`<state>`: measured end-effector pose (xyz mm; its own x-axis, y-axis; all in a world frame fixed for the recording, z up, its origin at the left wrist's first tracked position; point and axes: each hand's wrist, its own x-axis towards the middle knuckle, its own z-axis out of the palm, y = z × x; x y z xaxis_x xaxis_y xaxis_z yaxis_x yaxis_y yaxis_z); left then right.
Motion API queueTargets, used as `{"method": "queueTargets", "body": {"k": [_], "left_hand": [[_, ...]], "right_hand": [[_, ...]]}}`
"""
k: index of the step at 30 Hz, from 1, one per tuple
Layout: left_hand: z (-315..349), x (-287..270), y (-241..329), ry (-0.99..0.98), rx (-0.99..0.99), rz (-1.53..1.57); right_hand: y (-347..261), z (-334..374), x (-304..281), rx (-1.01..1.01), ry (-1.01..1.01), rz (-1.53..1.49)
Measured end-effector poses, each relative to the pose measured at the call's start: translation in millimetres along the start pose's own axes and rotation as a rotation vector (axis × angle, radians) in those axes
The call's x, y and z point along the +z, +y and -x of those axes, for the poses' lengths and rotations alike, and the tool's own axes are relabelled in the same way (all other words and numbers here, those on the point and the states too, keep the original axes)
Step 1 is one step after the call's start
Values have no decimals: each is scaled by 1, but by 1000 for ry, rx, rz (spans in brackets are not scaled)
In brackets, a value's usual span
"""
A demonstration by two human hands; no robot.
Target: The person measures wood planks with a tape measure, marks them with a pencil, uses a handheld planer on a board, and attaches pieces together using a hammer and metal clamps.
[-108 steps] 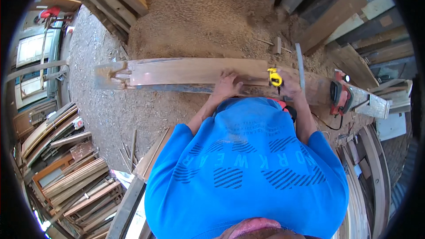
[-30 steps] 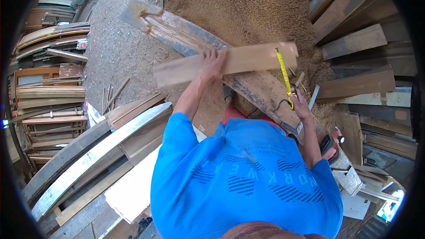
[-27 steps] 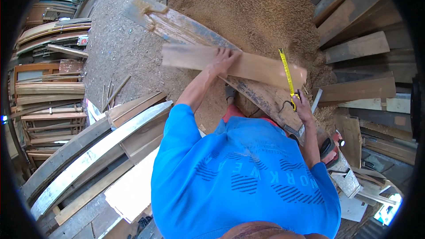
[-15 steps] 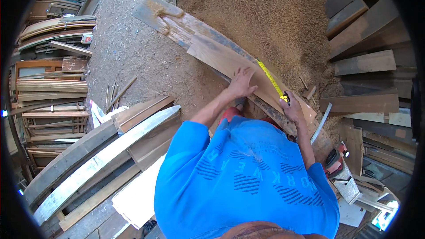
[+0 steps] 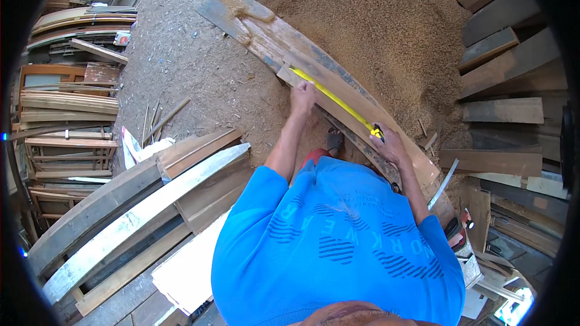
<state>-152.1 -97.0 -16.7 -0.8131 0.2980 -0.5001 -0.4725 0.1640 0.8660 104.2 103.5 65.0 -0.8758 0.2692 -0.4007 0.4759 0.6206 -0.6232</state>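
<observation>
A yellow tape measure [image 5: 377,133] is in my right hand [image 5: 391,148], which closes around its case over the right part of a flat brown board [image 5: 350,98]. Its yellow blade [image 5: 329,95] is pulled out along the board toward the far left end. My left hand [image 5: 303,96] is curled closed at the board's near-left edge, beside the free end of the blade. What its fingers grip is hidden. Beneath the board lies a longer, worn plank [image 5: 266,30] with sawdust on its far end.
A big heap of wood shavings [image 5: 386,30] spreads behind the plank. Boards [image 5: 504,110] are stacked along the right. At lower left are timbers and a pale curved piece [image 5: 151,217]. Wooden frames and planks [image 5: 69,102] fill the far left. A red-and-black tool [image 5: 459,229] stands at lower right.
My left hand has gone from lying spread on the board to a closed hold near its left end. The tape blade now reaches much farther left along the board.
</observation>
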Motion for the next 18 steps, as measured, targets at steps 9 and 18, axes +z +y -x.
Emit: {"method": "queueTargets", "body": {"k": [9, 18], "left_hand": [[-6, -28, 22, 178, 503, -826], [0, -21, 25, 22, 876, -1060]], "right_hand": [[-10, -29, 2, 211, -38, -33], [-13, -36, 3, 242, -39, 25]]}}
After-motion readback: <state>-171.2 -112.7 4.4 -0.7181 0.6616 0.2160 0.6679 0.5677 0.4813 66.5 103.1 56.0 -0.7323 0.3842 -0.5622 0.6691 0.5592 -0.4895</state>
